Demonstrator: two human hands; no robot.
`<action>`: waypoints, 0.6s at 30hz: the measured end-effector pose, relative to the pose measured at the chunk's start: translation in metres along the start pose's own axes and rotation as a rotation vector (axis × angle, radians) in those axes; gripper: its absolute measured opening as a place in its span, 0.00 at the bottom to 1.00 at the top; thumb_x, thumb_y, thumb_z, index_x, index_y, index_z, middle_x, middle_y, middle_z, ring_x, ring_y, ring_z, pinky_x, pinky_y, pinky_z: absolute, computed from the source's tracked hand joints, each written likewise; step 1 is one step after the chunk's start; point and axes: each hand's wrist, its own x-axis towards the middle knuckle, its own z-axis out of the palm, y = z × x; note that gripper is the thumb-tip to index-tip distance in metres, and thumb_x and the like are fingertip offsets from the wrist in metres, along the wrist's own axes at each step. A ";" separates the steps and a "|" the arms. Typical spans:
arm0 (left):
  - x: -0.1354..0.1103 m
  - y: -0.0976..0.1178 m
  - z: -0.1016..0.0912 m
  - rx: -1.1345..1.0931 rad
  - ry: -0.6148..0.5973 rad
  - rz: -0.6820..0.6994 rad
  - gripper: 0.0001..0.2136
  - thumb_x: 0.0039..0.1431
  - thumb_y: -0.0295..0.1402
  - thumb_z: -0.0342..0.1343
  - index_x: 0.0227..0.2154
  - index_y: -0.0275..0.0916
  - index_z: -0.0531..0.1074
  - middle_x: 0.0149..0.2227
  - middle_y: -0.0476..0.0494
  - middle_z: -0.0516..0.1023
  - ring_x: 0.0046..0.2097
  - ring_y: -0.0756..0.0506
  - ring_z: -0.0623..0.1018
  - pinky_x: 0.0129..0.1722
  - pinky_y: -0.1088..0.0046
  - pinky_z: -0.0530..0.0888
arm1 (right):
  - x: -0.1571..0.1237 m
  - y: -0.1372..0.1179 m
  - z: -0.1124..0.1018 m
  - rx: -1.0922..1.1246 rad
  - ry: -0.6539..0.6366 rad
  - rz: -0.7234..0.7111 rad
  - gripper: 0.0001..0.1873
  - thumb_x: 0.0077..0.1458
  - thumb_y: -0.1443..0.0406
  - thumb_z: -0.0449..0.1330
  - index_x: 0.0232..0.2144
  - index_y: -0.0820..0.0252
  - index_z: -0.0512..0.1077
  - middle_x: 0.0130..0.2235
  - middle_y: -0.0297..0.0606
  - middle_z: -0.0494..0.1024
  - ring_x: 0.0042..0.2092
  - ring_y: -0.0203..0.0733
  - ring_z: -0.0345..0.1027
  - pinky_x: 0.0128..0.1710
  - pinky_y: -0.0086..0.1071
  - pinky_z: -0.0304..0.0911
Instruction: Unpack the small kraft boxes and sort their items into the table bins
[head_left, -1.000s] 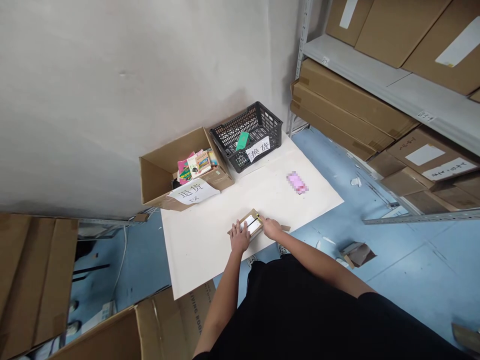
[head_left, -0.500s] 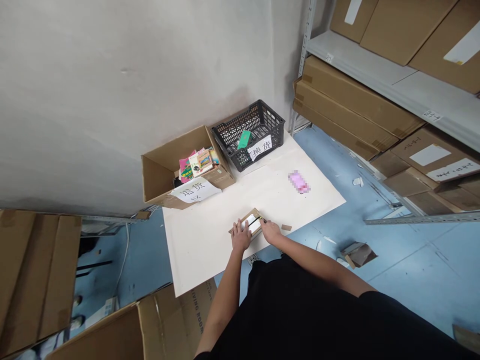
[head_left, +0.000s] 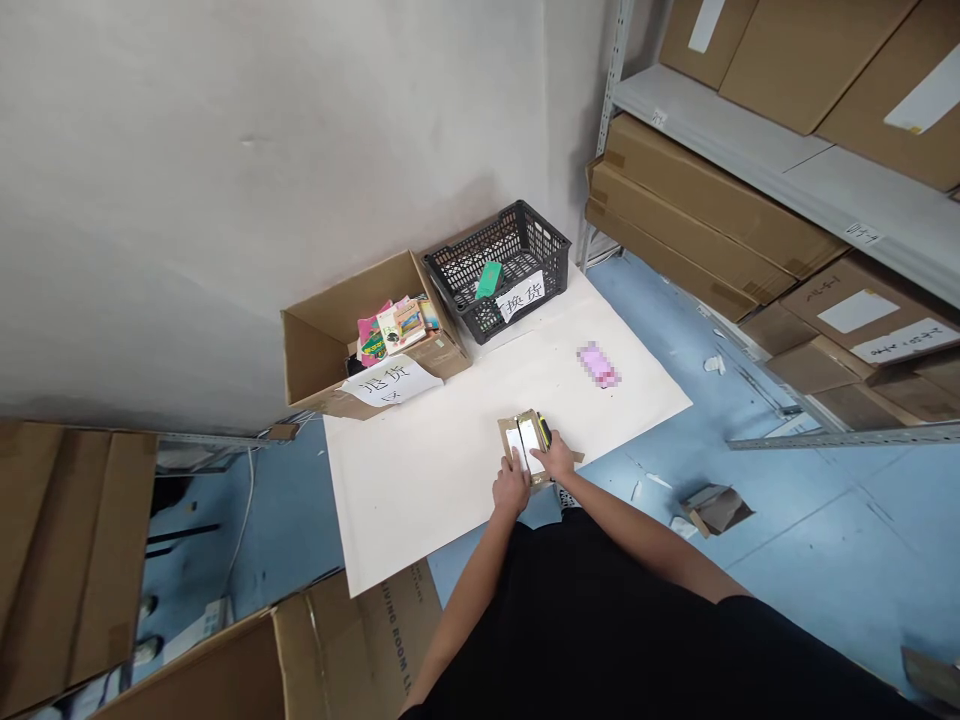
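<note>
A small flat cardboard box (head_left: 529,428) with a white label lies near the front edge of the white table (head_left: 397,490). A dark slit runs along its middle, between two label halves. My left hand (head_left: 511,488) grips the box's near left edge, fingers on the label. My right hand (head_left: 556,458) is closed around a yellow and black utility knife (head_left: 544,428), with its thumb side against the box's right half. Whether the blade is out I cannot tell. A brown cardboard scrap (head_left: 577,456) pokes out beside my right hand.
At the back stand an open carton (head_left: 322,345) of books with a paper sign and a black plastic crate (head_left: 555,262) holding a green item. A blurred pink item (head_left: 598,364) lies to the right. Shelving (head_left: 750,140) with cartons rises at right; a larger carton (head_left: 337,640) stands at lower left.
The box has turned and shifted right, and its middle slit now gapes. My left hand has moved right to its near edge. My right hand has drawn the knife off the slit to the right side.
</note>
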 end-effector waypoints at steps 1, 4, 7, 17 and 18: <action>-0.003 -0.001 0.003 0.027 0.033 -0.002 0.33 0.74 0.45 0.38 0.77 0.43 0.42 0.76 0.29 0.51 0.61 0.32 0.74 0.52 0.55 0.77 | 0.003 -0.002 0.003 -0.021 -0.006 0.002 0.26 0.60 0.56 0.67 0.54 0.60 0.66 0.50 0.46 0.81 0.51 0.51 0.76 0.45 0.34 0.66; -0.006 -0.011 0.006 0.098 0.102 0.010 0.32 0.73 0.46 0.39 0.77 0.47 0.46 0.79 0.42 0.37 0.70 0.26 0.62 0.56 0.47 0.75 | 0.009 -0.009 0.011 -0.081 -0.014 -0.044 0.24 0.62 0.60 0.65 0.57 0.59 0.64 0.53 0.45 0.79 0.53 0.49 0.75 0.47 0.34 0.65; 0.001 -0.018 0.005 0.106 0.081 0.064 0.33 0.72 0.44 0.41 0.77 0.49 0.46 0.79 0.48 0.38 0.75 0.24 0.50 0.60 0.42 0.71 | 0.013 -0.014 0.013 -0.136 -0.024 -0.086 0.23 0.63 0.62 0.62 0.57 0.58 0.64 0.53 0.44 0.79 0.53 0.48 0.75 0.48 0.34 0.64; 0.014 -0.037 0.004 0.053 0.002 0.028 0.32 0.72 0.42 0.43 0.74 0.35 0.55 0.78 0.32 0.46 0.74 0.27 0.56 0.62 0.47 0.71 | 0.007 -0.029 0.026 -0.018 -0.071 -0.143 0.33 0.52 0.57 0.72 0.57 0.58 0.67 0.48 0.41 0.82 0.50 0.49 0.77 0.49 0.34 0.68; 0.011 -0.049 0.005 0.029 0.001 0.031 0.31 0.72 0.42 0.42 0.74 0.37 0.55 0.78 0.33 0.47 0.74 0.28 0.56 0.62 0.49 0.71 | 0.002 -0.033 0.034 0.006 -0.046 -0.158 0.34 0.51 0.56 0.72 0.57 0.57 0.67 0.49 0.41 0.82 0.50 0.49 0.77 0.49 0.35 0.68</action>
